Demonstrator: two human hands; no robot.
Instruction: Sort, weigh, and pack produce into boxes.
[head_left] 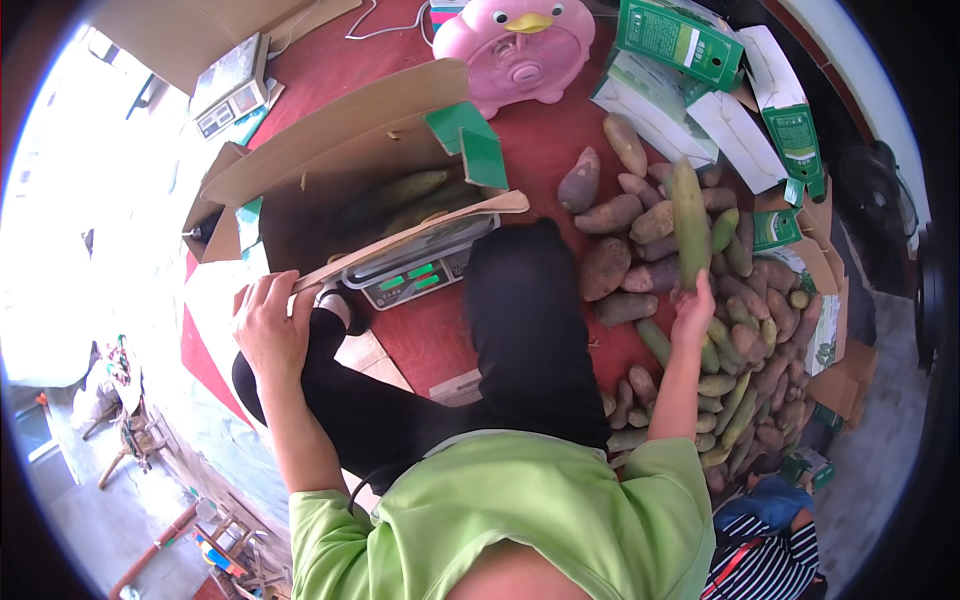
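"How far along?"
"The tuber heap (pixel 745 345) left outside defies counting; one open carton (pixel 340 150) already holds some, too shadowed to count."
"Scales?"
"Two: near scale (pixel 412 287), far scale (pixel 230 85)."
"Hands?"
"One long green vegetable (pixel 689 225), above the heap, gripped by the right hand (pixel 692 305); the left hand (pixel 272 318) pinches the carton's edge."

Right hand (pixel 692 312) grips gourd (pixel 690 220) at its near end. Tubers (pixel 605 268) flank this grip. Left hand (pixel 272 325) holds box flap (pixel 470 214).
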